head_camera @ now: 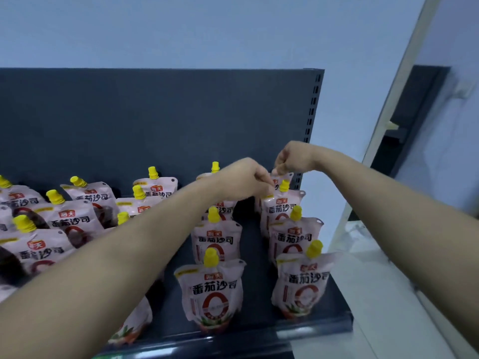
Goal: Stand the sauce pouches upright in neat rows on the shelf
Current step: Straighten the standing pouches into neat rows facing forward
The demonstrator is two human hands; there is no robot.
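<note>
Pink sauce pouches with yellow caps stand upright on a dark shelf [259, 330]. On the right they form two front-to-back rows, with one front pouch [211, 291] and another [302, 286]. Both my hands reach to the back of the right row. My right hand [293, 158] pinches the top edge of the rearmost pouch [286, 176], mostly hidden behind the pouch [281, 206] in front. My left hand [248, 178] has its fingers closed at that second pouch's top left corner. More pouches [70, 224] crowd the left, less evenly.
The shelf's dark back panel [155, 120] rises behind the pouches, with a slotted upright [312, 107] at its right end. A pale wall and a door frame [396, 81] lie to the right. A gap of bare shelf separates the two right rows.
</note>
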